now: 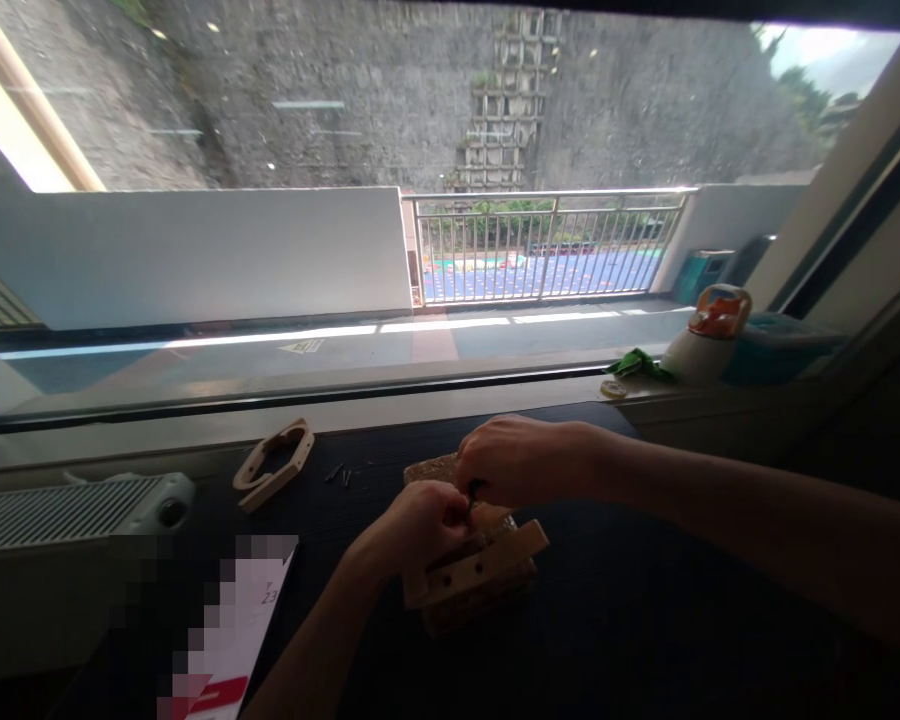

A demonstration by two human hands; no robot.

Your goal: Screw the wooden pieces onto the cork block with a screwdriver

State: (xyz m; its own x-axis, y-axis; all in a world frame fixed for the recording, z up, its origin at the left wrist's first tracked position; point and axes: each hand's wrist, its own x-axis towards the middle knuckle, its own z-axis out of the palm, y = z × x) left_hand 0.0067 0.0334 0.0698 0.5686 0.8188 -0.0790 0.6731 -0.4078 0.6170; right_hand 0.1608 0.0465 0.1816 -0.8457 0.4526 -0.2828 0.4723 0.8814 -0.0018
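My left hand [422, 522] is curled, its fingers closed on the top of a wooden assembly [480, 575] that rests on a brown mat [429, 468] on the dark desk [645, 610]. Just above it, my right hand [517, 458] pinches a small dark item against the wood; what it is I cannot make out. The two hands touch at the fingertips. A flat wooden frame piece [274, 463] with a cut-out lies to the left, and a few small dark screws [339, 474] lie between it and the mat.
A white leaflet [236, 625] lies at the front left. A grey ribbed device [75, 508] sits at the far left. On the window sill at the right stand a white bottle with an orange lid [701, 335], a green cloth [640, 364] and a tape roll [613, 389].
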